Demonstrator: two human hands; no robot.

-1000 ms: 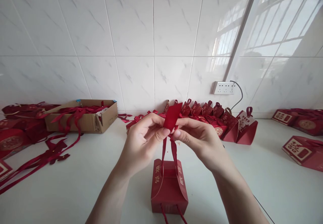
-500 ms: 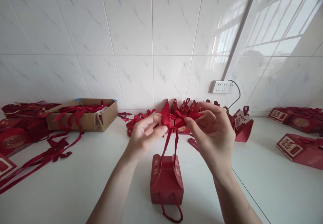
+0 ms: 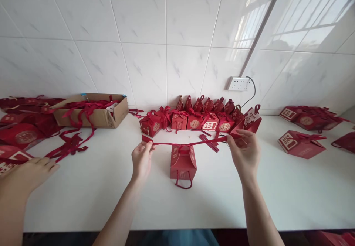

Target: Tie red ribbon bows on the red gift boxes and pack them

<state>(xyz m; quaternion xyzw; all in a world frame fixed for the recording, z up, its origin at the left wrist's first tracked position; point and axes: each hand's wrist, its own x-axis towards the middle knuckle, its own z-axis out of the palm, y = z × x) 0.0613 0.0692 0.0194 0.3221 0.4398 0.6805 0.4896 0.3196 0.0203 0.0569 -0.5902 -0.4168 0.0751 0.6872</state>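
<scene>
A small red gift box (image 3: 183, 166) with gold characters and a cord handle (image 3: 184, 187) hanging at its front stands on the white table. Across its top runs a red ribbon (image 3: 163, 143), pulled almost straight sideways. My left hand (image 3: 142, 157) pinches one end of the ribbon, left of the box. To the right, my right hand (image 3: 245, 151) grips the other end between thumb and fingers. Both hands are apart from the box itself.
Several finished-looking red boxes (image 3: 194, 122) line the wall. A cardboard box (image 3: 115, 116) of ribbons sits at the back left, near loose ribbons (image 3: 69, 144). Another person's hand (image 3: 33, 176) rests at far left. More red boxes (image 3: 301, 146) lie right; a power strip (image 3: 237, 84) is behind.
My hands have moved apart and the ribbon went from loops held above the box to a stretched line at its top. The view has shifted and another person's hand has entered at left.
</scene>
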